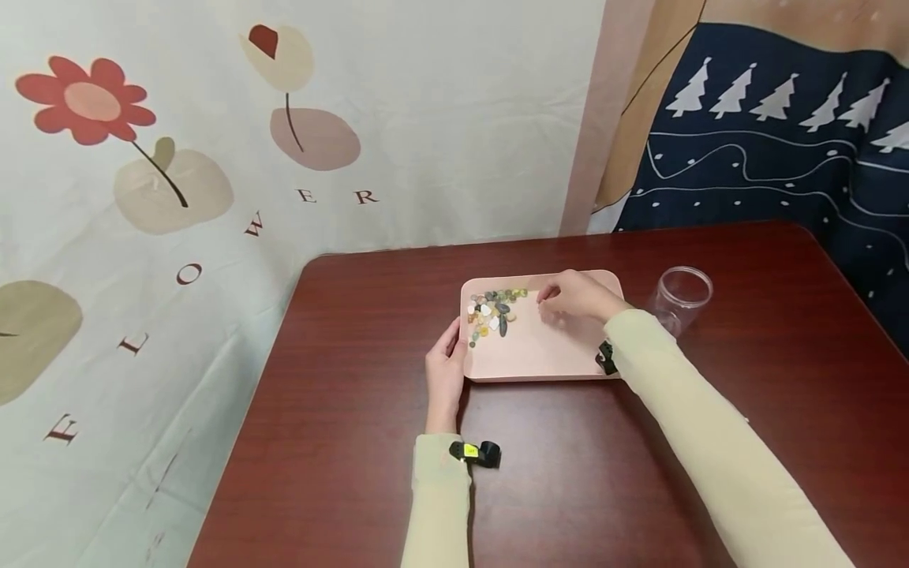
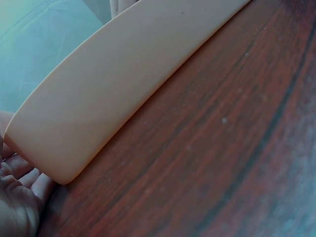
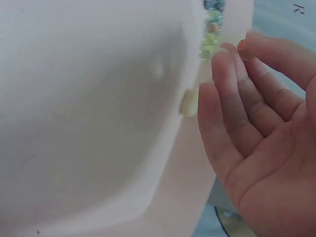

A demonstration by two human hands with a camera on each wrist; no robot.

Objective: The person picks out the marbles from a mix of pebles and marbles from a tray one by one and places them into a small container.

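Note:
A shallow pink tray (image 1: 547,359) lies on the table, with many small coloured pebbles (image 1: 490,312) gathered in its left part. My left hand (image 1: 446,371) holds the tray's left edge; in the left wrist view its fingers (image 2: 30,180) curl about the tray's corner. Over the tray's far right part is my right hand (image 1: 578,296). In the right wrist view, an orange-brown pebble (image 3: 245,50) is pinched between its thumb and a fingertip. A pale yellow pebble (image 3: 189,102) lies near the tray's wall, beside those fingers.
A clear, see-through cup (image 1: 682,300) stands right of the tray, near the right forearm. The dark red-brown wooden table (image 1: 341,410) reaches back to a flower-printed cloth (image 1: 440,118). A navy cloth with white trees (image 1: 767,158) hangs at the right.

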